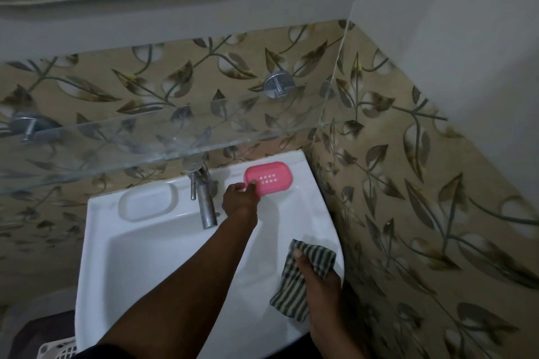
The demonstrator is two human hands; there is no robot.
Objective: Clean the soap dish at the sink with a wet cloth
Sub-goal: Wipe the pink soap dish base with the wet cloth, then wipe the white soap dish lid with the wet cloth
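A pink soap dish [271,178] with small drain holes sits on the back right ledge of the white sink [163,259]. My left hand [239,197] reaches across the basin and pinches the dish's left edge with thumb and fingers. My right hand [316,277] is near the sink's right rim and grips a green-and-cream striped cloth [294,280], which hangs partly below the hand over the basin.
A steel tap [204,198] stands at the back middle of the sink, just left of my left hand. A moulded soap recess [147,201] lies left of the tap. A glass shelf [131,146] overhangs the sink. The tiled wall [408,213] is close on the right.
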